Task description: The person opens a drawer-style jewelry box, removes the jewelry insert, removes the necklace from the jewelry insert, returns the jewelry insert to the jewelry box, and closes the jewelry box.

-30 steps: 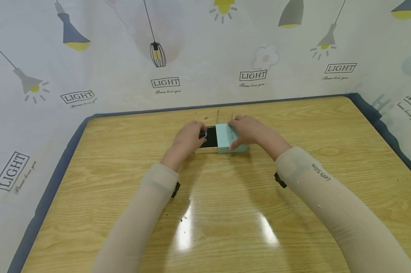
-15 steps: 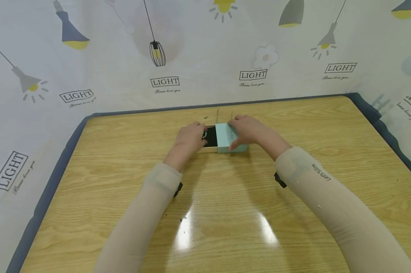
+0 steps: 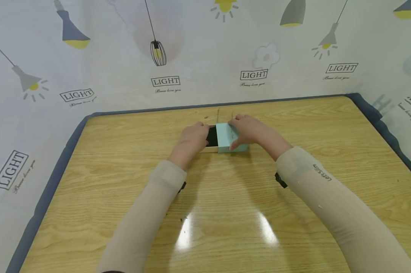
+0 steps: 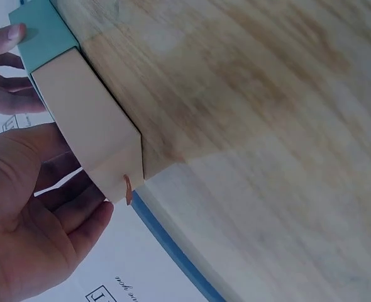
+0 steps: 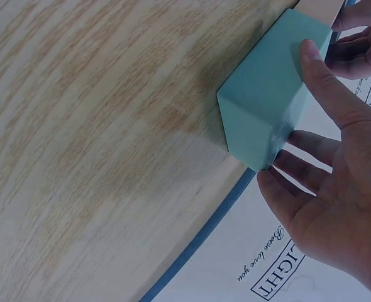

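Note:
A small pale turquoise jewellery box (image 3: 225, 138) lies at the far middle of the table, its cream inner tray (image 4: 78, 107) slid part way out to the left. Black lining (image 3: 212, 137) shows inside the tray. My left hand (image 3: 192, 138) reaches over the tray with fingers bent down into it; its thumb and index tips are hidden behind the wall in the left wrist view, so what they hold cannot be seen. My right hand (image 3: 248, 132) grips the turquoise sleeve, thumb (image 5: 311, 53) on the front side and fingers at the back. A brown ribbon tab (image 4: 127, 190) hangs from the tray's end.
The box rests on a wood-grain table (image 3: 222, 212) with a blue edge (image 3: 147, 111). Behind it stands a white wall covering (image 3: 208, 91) printed with lamps and lettering. Small dark specks (image 3: 181, 219) lie nearer the front.
My left hand has shifted slightly right over the tray, covering a small silvery ring-like piece visible earlier by its fingertips. My right hand and the sleeve have stayed in place.

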The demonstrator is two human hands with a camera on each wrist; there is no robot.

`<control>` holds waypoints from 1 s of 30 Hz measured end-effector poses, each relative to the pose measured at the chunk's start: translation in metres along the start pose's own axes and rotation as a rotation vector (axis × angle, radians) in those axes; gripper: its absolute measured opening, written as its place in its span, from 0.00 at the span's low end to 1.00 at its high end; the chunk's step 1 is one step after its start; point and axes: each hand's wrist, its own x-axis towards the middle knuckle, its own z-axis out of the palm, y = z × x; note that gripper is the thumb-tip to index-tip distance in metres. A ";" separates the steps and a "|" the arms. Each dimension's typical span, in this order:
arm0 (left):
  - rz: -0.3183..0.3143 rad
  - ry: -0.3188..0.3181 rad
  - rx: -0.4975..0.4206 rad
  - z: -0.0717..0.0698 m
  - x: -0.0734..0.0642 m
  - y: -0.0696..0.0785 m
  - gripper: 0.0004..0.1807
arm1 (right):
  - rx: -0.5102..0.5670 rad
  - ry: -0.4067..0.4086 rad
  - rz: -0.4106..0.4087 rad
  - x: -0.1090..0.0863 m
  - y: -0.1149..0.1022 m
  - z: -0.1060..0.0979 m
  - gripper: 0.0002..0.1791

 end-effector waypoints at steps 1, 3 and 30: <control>0.001 -0.006 0.019 0.000 0.001 0.001 0.27 | -0.003 0.000 -0.001 0.000 0.000 0.000 0.55; 0.004 -0.015 0.048 0.000 0.002 0.002 0.27 | -0.008 0.000 -0.004 0.000 0.000 0.000 0.55; 0.024 -0.034 -0.004 -0.001 0.002 0.004 0.27 | -0.018 0.014 -0.019 0.000 0.000 0.001 0.55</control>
